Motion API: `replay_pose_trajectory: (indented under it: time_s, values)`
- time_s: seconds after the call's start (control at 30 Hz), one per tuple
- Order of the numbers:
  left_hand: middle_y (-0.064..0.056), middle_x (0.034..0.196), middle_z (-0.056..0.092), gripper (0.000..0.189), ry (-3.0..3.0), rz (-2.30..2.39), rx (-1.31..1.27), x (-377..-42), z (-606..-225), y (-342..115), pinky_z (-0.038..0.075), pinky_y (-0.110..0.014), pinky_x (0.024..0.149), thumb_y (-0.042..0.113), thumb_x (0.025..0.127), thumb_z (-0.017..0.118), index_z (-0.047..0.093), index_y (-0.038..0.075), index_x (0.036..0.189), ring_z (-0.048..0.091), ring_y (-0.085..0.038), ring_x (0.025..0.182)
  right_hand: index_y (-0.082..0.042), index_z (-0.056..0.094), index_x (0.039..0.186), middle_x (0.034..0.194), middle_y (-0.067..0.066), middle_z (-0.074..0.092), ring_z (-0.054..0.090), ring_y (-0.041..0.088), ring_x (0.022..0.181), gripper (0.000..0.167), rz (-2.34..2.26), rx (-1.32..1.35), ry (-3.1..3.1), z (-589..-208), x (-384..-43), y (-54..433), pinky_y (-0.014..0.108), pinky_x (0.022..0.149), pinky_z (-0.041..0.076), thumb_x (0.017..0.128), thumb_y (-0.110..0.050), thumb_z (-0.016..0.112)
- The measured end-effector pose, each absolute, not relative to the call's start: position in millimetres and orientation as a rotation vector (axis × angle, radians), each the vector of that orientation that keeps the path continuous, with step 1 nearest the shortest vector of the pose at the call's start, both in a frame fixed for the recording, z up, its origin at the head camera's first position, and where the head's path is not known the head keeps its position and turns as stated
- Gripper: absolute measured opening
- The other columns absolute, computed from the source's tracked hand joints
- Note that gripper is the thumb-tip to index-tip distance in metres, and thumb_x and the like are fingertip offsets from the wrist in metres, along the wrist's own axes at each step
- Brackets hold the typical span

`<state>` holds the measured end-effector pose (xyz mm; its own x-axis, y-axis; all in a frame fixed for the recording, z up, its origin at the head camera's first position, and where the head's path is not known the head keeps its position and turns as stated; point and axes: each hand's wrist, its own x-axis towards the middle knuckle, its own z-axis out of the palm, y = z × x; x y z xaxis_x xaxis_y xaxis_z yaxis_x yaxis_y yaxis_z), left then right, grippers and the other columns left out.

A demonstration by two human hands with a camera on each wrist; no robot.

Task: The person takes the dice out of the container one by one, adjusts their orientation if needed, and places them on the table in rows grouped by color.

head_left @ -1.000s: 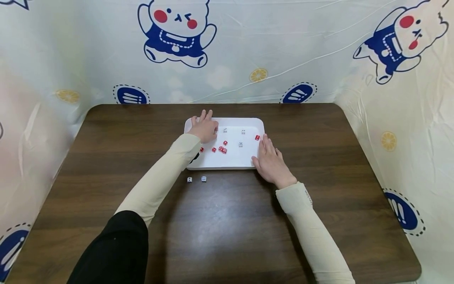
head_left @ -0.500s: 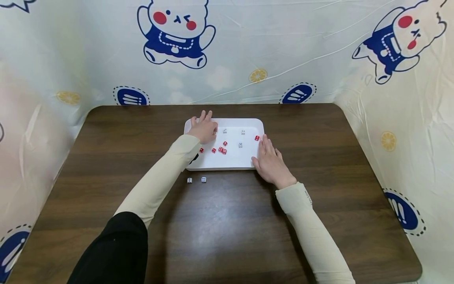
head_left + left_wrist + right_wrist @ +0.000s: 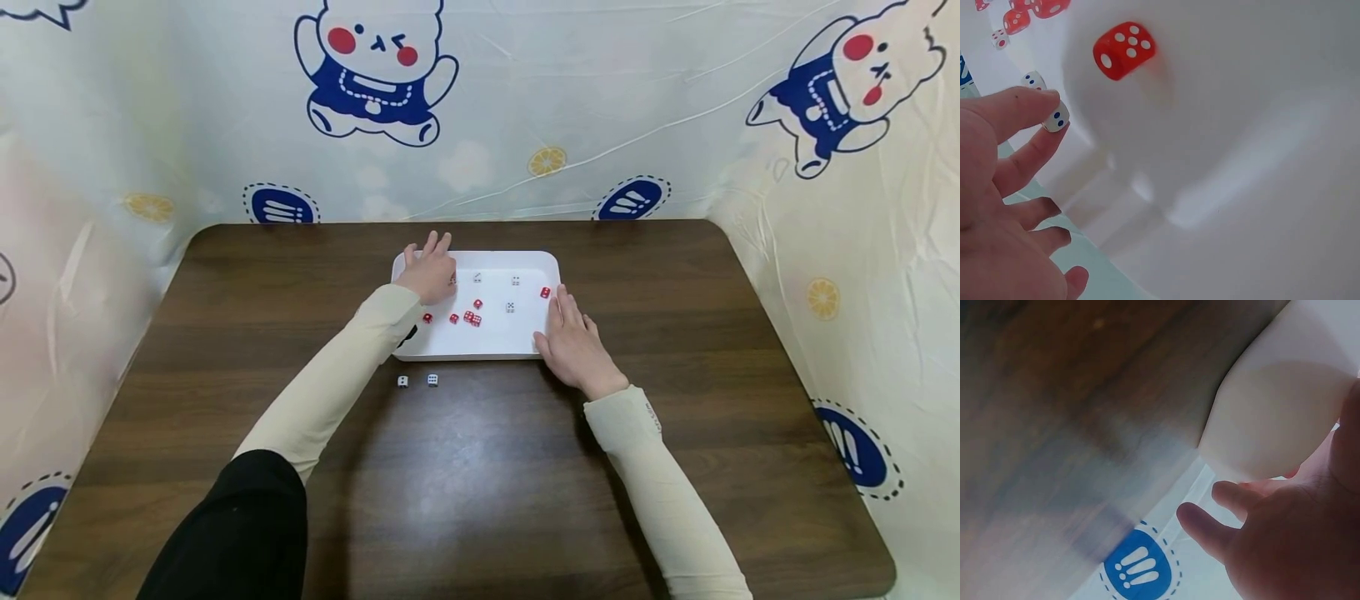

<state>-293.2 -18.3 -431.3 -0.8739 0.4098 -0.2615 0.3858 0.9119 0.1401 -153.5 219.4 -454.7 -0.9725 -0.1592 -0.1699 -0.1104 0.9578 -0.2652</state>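
A white tray [image 3: 510, 340] holds several small red and white dice. My left hand [image 3: 429, 275] reaches over the tray's left side. In the left wrist view, its thumb and index finger pinch a white die [image 3: 1058, 119] with blue pips, while the other fingers are spread. Another white die [image 3: 1033, 79] lies just beyond the thumb, and a red die [image 3: 1124, 51] lies to its right. My right hand [image 3: 577, 346] rests along the tray's right rim, fingers extended. The right wrist view shows that hand's fingers [image 3: 1207, 531] stretched out beside the tray's outer wall [image 3: 1272, 419].
On the brown table [image 3: 465, 483], two white dice, one left [image 3: 402, 382] and one right [image 3: 432, 381], lie in front of the tray. Close to the right hand, a red die [image 3: 545, 292] sits inside the tray. A patterned curtain [image 3: 495, 100] hangs behind the table.
My left hand has shifted very slightly left. The right hand keeps its place on the tray's rim, and the dice that show lie as before.
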Motion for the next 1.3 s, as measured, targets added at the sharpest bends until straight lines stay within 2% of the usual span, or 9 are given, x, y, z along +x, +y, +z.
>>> replay_pose_trajectory:
  time_s: [0.23,1.3]
  values:
    - [-0.014,0.163,0.008,0.015,2.788,0.148,0.646,-292,-428,-23,0.005,-0.062,0.114,0.024,0.088,0.064,0.069,0.010,0.090,-0.002,-0.035,0.151,0.004,0.009,0.153,0.163,0.014,-0.009,0.002,0.031,0.151,0.072,-0.380,-0.201,2.919,-455,-153,219,0.056,0.117,0.018,0.102,-0.039,0.035]
    - [-0.014,0.163,0.013,0.011,2.808,0.086,0.886,-245,-390,-33,0.008,-0.061,0.114,0.023,0.087,0.067,0.069,0.012,0.087,0.003,-0.034,0.151,0.004,0.010,0.153,0.163,0.015,-0.007,0.003,0.034,0.151,0.072,-0.386,-0.220,2.920,-453,-154,218,0.057,0.116,0.020,0.102,-0.039,0.036]
